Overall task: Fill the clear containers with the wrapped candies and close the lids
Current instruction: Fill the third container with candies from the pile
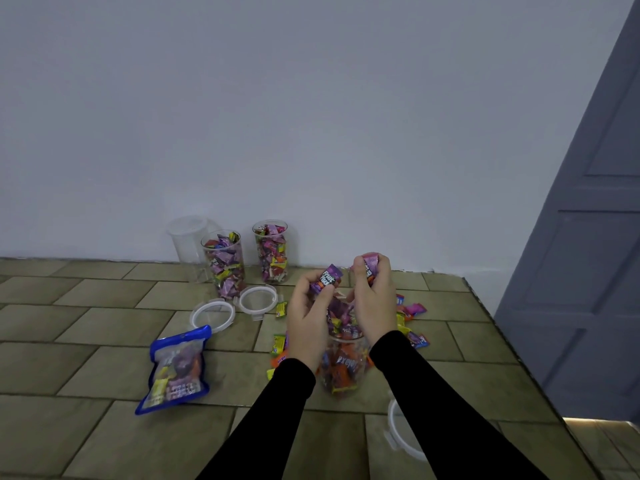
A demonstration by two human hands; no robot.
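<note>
A purple candy (325, 279) is pinched by the left hand (307, 318); a pink one (370, 265) is clamped in the right hand (374, 299). Both are held directly over the near container (343, 367), apparently for release. Two filled containers (225, 265) stand unlidded beyond, lids (258, 299) alongside.

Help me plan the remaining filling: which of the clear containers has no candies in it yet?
The empty container at the far left by the wall, behind the two filled containers. The fourth container, under the hands, already holds candies.
</note>
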